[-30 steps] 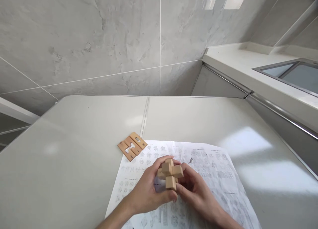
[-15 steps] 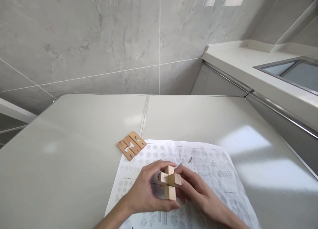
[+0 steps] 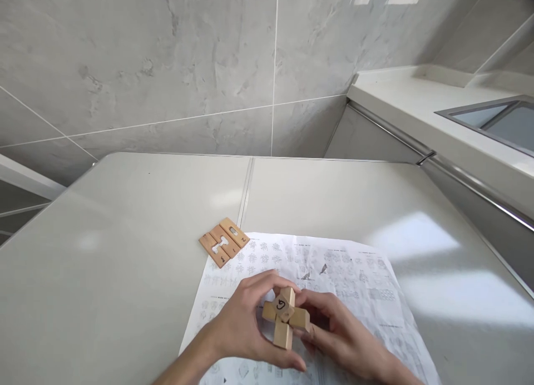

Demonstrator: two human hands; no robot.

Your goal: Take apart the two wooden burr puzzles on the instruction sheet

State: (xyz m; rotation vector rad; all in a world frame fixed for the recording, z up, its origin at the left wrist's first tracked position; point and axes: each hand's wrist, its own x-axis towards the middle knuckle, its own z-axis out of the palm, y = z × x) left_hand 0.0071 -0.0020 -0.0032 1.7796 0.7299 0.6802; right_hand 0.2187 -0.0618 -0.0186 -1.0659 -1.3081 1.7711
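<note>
A wooden burr puzzle [image 3: 286,316] of crossed light-wood bars is held low in the middle of the view, just above a printed instruction sheet [image 3: 354,285]. One bar end faces me with a handwritten mark on it. My left hand [image 3: 242,332] wraps the puzzle from the left, thumb under it and fingers over the top. My right hand [image 3: 344,337] grips it from the right, fingers curled round a bar. Both hands are closed on the puzzle.
Three flat wooden pieces [image 3: 224,242] with cut-out slots lie side by side on the grey table [image 3: 125,251], left of the sheet's far corner. A tiled wall [image 3: 187,68] rises behind. A counter with a sink [image 3: 492,123] runs along the right.
The puzzle has been turned in my hands, so a marked bar end now faces me, and it sits slightly lower. The camera view has shifted a little.
</note>
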